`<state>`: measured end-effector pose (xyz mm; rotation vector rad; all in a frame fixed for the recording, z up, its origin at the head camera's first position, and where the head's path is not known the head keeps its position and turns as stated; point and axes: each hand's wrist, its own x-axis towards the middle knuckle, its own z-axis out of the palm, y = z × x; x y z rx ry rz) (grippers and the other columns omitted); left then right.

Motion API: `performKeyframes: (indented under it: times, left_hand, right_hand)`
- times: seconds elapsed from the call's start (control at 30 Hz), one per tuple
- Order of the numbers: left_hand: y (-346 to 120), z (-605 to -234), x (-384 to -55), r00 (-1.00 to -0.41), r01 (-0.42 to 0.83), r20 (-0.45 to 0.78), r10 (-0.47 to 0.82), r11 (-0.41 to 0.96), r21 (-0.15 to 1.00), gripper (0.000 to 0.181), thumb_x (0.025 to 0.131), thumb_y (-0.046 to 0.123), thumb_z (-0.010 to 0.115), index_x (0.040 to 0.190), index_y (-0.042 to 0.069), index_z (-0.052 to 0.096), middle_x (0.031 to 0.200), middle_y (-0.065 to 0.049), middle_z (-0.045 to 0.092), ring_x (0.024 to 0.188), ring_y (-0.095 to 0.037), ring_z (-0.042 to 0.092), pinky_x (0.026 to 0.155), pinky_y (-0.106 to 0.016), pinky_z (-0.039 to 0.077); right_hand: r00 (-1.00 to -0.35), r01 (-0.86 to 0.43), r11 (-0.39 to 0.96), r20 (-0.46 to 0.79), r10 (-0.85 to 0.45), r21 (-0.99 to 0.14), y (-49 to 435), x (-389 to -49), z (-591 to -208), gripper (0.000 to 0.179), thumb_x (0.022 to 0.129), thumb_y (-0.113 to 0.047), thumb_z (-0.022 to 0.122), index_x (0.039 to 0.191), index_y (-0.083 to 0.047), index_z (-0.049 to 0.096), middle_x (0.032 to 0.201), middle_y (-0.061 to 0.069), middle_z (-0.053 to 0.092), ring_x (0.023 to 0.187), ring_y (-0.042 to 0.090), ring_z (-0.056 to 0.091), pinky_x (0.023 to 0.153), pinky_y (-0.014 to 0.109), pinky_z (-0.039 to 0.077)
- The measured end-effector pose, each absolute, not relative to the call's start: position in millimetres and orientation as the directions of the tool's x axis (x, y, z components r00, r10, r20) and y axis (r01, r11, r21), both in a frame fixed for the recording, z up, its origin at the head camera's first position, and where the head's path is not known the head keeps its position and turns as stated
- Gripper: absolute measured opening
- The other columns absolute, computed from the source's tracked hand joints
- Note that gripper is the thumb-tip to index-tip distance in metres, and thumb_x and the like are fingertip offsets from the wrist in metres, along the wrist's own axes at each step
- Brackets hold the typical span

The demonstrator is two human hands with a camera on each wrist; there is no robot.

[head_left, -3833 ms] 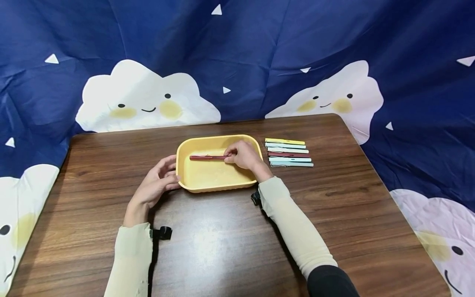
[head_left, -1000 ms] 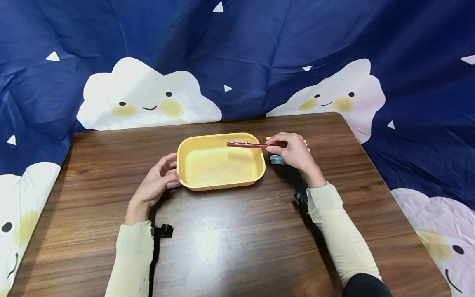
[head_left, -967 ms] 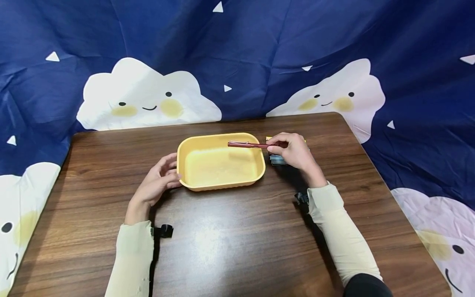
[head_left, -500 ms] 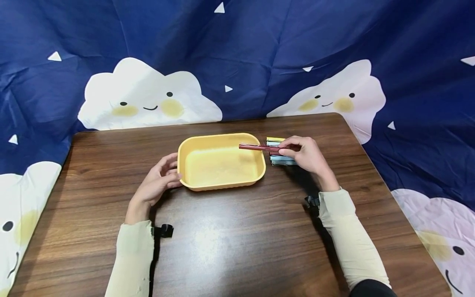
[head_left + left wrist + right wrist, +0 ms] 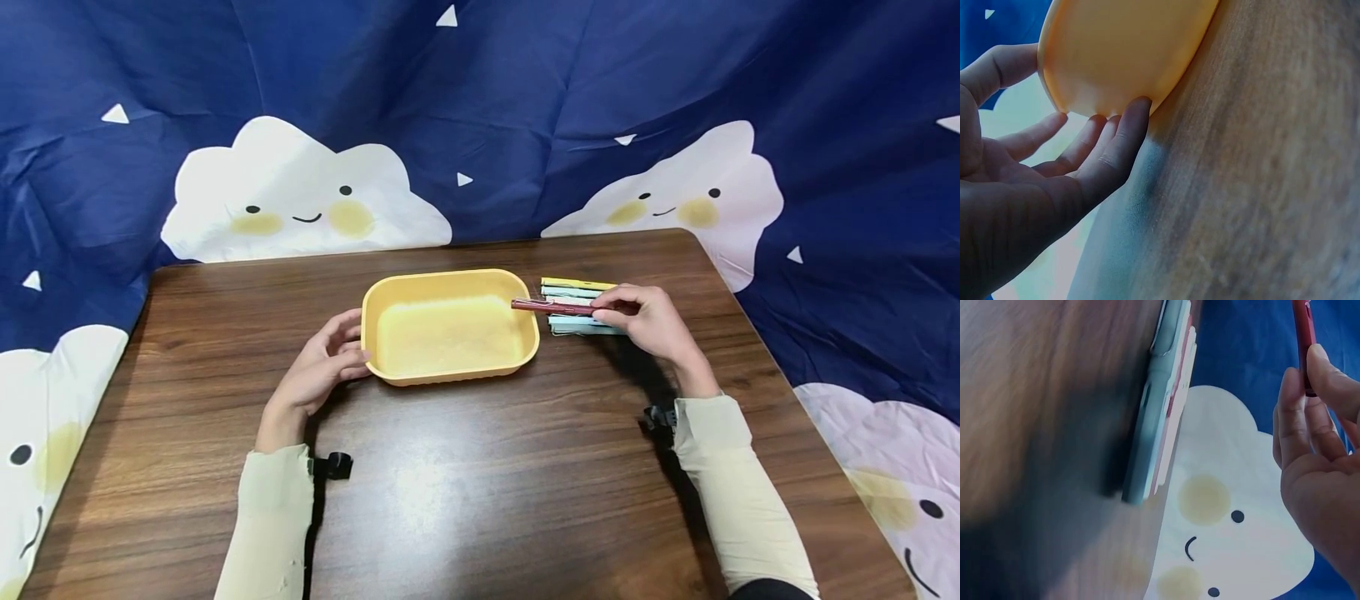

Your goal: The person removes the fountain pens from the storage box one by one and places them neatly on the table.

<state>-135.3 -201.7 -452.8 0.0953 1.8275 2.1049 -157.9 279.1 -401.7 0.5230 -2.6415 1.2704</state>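
My right hand pinches one end of a dark red pen between thumb and fingers. In the head view the pen overlaps the tray's right rim and a row of pens in yellow, white and pale blue. The right wrist view has the held red pen at upper right, apart from the row of pens. My left hand touches the left end of a yellow plastic tray. In the left wrist view, its spread fingertips rest against the tray's outer wall.
All of this stands on a brown wood-grain table, with the tray near the far edge. Behind the table hangs a dark blue cloth printed with white clouds. A black wrist camera sits at the left sleeve.
The red pen was inside the tray; my right hand has lifted it out and carried it right, over the row of pens. My left hand stays at the tray's left end.
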Motion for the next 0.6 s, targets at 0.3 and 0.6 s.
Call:
performKeyframes:
  times: [0.3, 0.6]
  left_hand:
    - [-202, -453, -135, -0.936, -0.216, -0.175, 0.306, -0.103, 0.971, 0.073, 0.093, -0.01, 0.057, 0.157, 0.001, 0.024, 0.151, -0.028, 0.033, 0.118, -0.025, 0.058, 0.086, -0.034, 0.06]
    - [-203, -454, -135, -0.937, -0.212, -0.17, 0.306, -0.109, 0.971, 0.073, 0.093, -0.01, 0.058, 0.157, 0.0, 0.024, 0.15, -0.029, 0.033, 0.118, -0.026, 0.058, 0.086, -0.035, 0.06]
  right_hand:
    - [-0.94, -0.337, 0.555, 0.238, -0.244, -0.76, 278, -135, -381, 0.011, 0.083, 0.012, 0.075, 0.093, 0.008, 0.074, 0.091, 0.021, 0.071, 0.081, 0.007, 0.059, 0.07, 0.014, 0.046]
    - [-0.943, -0.324, 0.583, 0.2, -0.267, -0.745, 291, -132, -380, 0.011, 0.086, 0.01, 0.074, 0.096, 0.008, 0.075, 0.095, 0.023, 0.071, 0.081, 0.011, 0.061, 0.069, 0.015, 0.048]
